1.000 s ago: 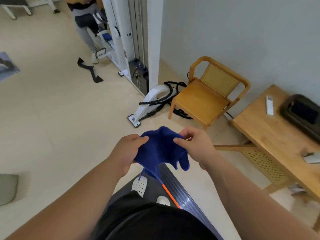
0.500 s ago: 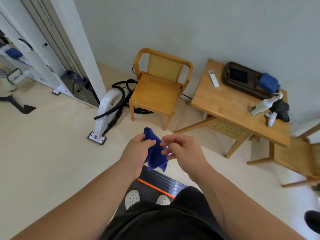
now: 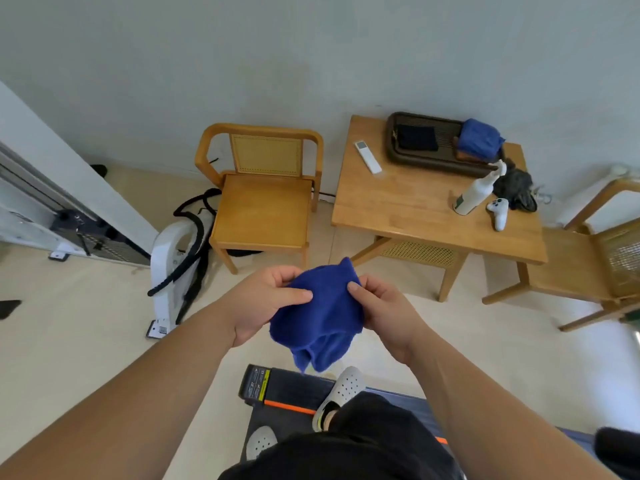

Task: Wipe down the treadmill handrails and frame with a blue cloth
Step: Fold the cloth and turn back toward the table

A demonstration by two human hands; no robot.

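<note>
A blue cloth (image 3: 320, 317) hangs spread between both hands at chest height in the middle of the view. My left hand (image 3: 266, 303) pinches its left edge with thumb on top. My right hand (image 3: 384, 310) pinches its right edge. Below them lies the black end of the treadmill deck (image 3: 277, 386) with an orange stripe, and my feet in white perforated clogs stand on it. No handrails are in view.
A wooden chair (image 3: 263, 202) stands ahead by the wall. A wooden table (image 3: 415, 199) to its right carries a dark tray (image 3: 446, 161) with another blue cloth, a white remote, a spray bottle (image 3: 476, 194) and a game controller. A second chair (image 3: 588, 261) is at the right; a white machine base (image 3: 169, 268) at the left.
The view has swung to the right, bringing the table to the centre right. The cloth, bunched in my left hand half a second ago, is now spread wider between both hands.
</note>
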